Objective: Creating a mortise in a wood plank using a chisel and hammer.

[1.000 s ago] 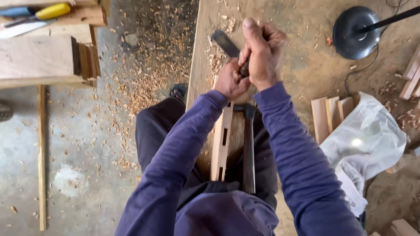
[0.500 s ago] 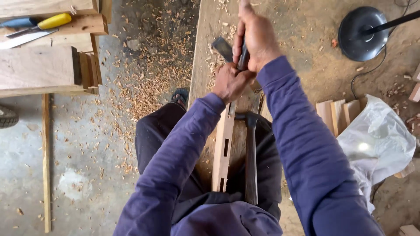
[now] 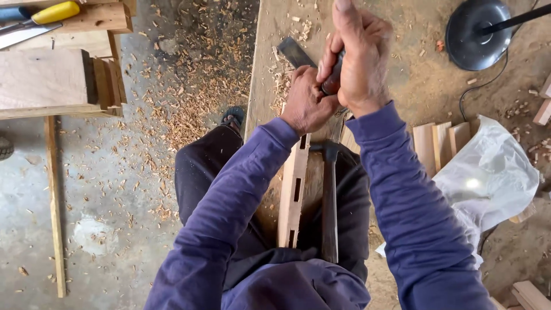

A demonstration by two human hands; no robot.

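Both my hands grip a chisel (image 3: 332,77) with a dark wooden handle. My right hand (image 3: 359,54) wraps the top of the handle, and my left hand (image 3: 305,103) holds it lower down, next to the blade. The blade tip is hidden behind my hands. Under them lies a narrow light wooden piece (image 3: 294,192) with rectangular slots cut in it, resting on a plank (image 3: 270,51) I sit astride. A hammer (image 3: 329,201) with a dark handle lies beside the slotted piece. A flat dark metal tool (image 3: 295,51) rests on the plank beyond my hands.
Wood chips litter the concrete floor (image 3: 115,218) at left. Stacked boards (image 3: 46,80) with a yellow-handled tool (image 3: 54,12) sit top left. A black round lamp base (image 3: 477,31), short wood blocks (image 3: 442,140) and a white plastic bag (image 3: 493,166) lie at right.
My hands with the chisel have risen slightly and shifted away along the plank. The right hand now sits higher over the handle. The view has tilted a little.
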